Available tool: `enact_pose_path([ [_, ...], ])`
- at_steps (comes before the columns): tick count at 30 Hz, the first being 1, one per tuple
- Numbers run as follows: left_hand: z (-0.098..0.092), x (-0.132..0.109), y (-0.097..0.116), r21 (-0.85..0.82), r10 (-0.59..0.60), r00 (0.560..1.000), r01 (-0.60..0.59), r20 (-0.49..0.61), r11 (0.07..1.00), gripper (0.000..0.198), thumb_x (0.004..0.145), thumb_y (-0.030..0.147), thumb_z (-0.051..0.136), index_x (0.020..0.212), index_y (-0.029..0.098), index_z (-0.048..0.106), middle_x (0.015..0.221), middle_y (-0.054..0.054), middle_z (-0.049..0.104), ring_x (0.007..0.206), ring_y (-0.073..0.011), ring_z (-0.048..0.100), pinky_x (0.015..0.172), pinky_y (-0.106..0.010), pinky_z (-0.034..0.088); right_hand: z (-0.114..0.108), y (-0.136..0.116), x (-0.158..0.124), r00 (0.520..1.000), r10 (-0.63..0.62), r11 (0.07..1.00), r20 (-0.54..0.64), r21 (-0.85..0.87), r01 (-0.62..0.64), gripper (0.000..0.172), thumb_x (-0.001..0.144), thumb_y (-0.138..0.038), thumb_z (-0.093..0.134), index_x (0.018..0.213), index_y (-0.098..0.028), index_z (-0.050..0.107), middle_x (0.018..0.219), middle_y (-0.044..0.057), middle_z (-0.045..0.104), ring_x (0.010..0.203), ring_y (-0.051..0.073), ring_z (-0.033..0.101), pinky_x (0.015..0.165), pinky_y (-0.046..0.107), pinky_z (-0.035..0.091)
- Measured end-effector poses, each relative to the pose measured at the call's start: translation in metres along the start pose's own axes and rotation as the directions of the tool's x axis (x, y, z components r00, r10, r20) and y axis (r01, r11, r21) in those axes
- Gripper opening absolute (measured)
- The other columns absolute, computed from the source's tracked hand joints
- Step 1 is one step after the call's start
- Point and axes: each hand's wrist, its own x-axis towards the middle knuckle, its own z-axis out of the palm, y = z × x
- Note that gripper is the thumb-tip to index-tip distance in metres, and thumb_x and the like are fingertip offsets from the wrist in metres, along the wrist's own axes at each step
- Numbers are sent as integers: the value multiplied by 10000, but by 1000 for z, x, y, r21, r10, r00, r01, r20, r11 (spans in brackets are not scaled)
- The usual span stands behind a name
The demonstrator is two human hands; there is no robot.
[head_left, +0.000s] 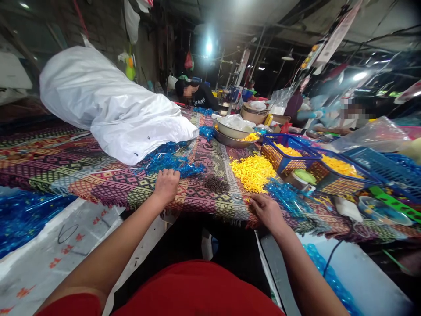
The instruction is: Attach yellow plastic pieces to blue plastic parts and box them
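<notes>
My left hand [166, 184] rests as a closed fist on the patterned cloth [98, 177], just in front of a heap of blue shiny plastic pieces [171, 162]; what it holds, if anything, is hidden. My right hand [265, 210] lies near the cloth's front edge with fingers curled together, touching the near edge of a pile of small yellow pieces [252, 172]. A small dark pile of tiny beads [216, 183] sits between the two hands.
A big white sack [112, 103] lies at the back left. Blue baskets [287, 156] of yellow pieces and metal bowls [232, 131] stand right of centre. More blue plastic [23, 215] lies lower left. Two people sit at the far end.
</notes>
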Motion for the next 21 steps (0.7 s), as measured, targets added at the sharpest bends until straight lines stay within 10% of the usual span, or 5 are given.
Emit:
enact_pose_path([
  [10,-1,4,-5,-50,-57,997,54,-56,997,179,821,190,415,925,139,552,907,-138,533,935,-269,503,805,-358,392,-2,3,11,994,0,1000,109,-18,2,308,877,-325,415,951,-159,664,930,91,657,855,195,593,775,282,440],
  [16,-19,5,-4,-425,-173,963,71,-207,902,228,809,250,469,993,150,562,973,-114,550,969,-251,527,859,-363,408,-4,-5,17,983,8,965,182,-260,41,282,886,-266,399,960,-176,655,910,91,629,839,183,567,738,255,403],
  [18,-27,2,4,-695,-315,933,108,-177,711,240,767,284,537,968,154,563,924,-85,574,897,-232,569,828,-372,444,-3,-3,18,979,15,950,206,-308,51,271,880,-256,403,882,-179,663,859,86,622,798,178,560,714,254,391],
  [21,-37,-8,21,-964,-380,900,256,214,63,276,718,287,589,946,154,510,690,-18,579,628,-197,620,619,-365,513,0,3,18,975,6,954,220,-293,60,257,862,-261,430,787,-180,662,795,76,611,755,172,551,685,254,380],
])
